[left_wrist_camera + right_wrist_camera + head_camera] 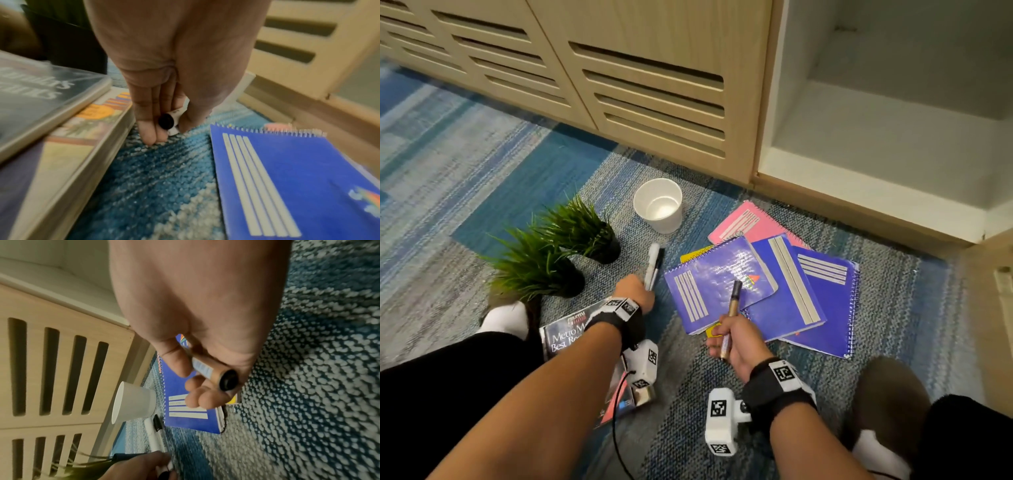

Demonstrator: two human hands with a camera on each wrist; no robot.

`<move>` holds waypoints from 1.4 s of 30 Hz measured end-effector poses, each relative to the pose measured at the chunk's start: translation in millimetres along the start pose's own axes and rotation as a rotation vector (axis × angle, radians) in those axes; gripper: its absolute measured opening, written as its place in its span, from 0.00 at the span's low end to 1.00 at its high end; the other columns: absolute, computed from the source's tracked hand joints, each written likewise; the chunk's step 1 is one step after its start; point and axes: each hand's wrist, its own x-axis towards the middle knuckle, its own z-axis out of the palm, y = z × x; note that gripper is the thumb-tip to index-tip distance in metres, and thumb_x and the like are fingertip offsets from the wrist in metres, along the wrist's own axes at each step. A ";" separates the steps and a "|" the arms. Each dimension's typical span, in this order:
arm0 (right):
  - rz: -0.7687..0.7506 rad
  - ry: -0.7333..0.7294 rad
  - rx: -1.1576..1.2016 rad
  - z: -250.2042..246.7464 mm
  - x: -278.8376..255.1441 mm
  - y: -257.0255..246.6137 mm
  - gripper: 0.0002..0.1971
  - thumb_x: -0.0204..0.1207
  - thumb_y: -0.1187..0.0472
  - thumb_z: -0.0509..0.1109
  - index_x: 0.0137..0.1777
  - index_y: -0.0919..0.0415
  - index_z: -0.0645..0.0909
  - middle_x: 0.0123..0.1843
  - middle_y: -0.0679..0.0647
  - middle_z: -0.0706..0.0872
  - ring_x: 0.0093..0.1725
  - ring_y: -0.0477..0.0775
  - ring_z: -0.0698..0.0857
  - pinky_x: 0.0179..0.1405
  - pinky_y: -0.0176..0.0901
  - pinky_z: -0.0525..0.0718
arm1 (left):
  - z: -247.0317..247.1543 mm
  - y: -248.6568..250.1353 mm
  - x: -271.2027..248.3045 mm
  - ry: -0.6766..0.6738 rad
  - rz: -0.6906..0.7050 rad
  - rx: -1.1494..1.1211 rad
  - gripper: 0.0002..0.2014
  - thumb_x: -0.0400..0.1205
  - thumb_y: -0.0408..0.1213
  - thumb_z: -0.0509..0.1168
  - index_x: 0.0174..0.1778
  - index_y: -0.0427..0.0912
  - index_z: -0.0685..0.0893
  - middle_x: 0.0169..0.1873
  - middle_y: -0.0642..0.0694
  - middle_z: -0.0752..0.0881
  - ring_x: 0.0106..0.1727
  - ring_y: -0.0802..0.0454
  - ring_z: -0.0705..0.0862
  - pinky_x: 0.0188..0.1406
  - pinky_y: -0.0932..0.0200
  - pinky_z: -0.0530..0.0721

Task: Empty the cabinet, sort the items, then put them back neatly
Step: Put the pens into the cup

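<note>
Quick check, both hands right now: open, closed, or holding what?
Left hand: closed on two markers, one white-capped, one black-capped.
Right hand: closed on a gold marker.

Blue striped carpet (482,164); blue notebooks (722,281); pink notebook (750,222); white cup (658,205); gold marker (732,305).

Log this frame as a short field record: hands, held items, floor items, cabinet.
left hand: grips two markers
right hand: grips a gold marker
cup: white, upright on the carpet
notebooks: loose overlapping pile, blue ones over pink and yellow
plants: two, in dark pots, standing left of the cup
books: stacked under the left arm
cabinet: open, visible shelves bare
</note>
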 end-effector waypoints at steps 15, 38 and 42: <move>-0.162 -0.206 0.240 33.5 -47.0 -22.1 0.06 0.75 0.66 0.73 0.48 0.58 0.80 0.48 0.67 0.88 0.36 0.59 0.89 0.26 0.40 0.79 | -10.5 45.5 -114.3 -0.494 0.343 -0.732 0.05 0.81 0.21 0.69 0.41 0.31 0.81 0.30 0.36 0.85 0.22 0.54 0.86 0.27 0.59 0.90; -0.188 -0.040 0.247 -11.6 12.8 -2.4 0.07 0.79 0.69 0.72 0.53 0.58 0.84 0.54 0.59 0.91 0.49 0.54 0.92 0.51 0.51 0.87 | -73.4 82.0 53.9 0.059 0.142 0.058 0.24 0.78 0.45 0.74 0.70 0.48 0.82 0.62 0.36 0.86 0.60 0.34 0.86 0.57 0.47 0.87; -0.226 -0.051 0.264 -4.1 11.5 -15.6 0.10 0.78 0.69 0.74 0.56 0.58 0.85 0.56 0.58 0.91 0.54 0.57 0.92 0.57 0.54 0.87 | -66.4 77.6 47.8 0.211 0.156 -0.017 0.13 0.75 0.47 0.77 0.45 0.40 0.91 0.47 0.36 0.91 0.48 0.38 0.86 0.44 0.55 0.79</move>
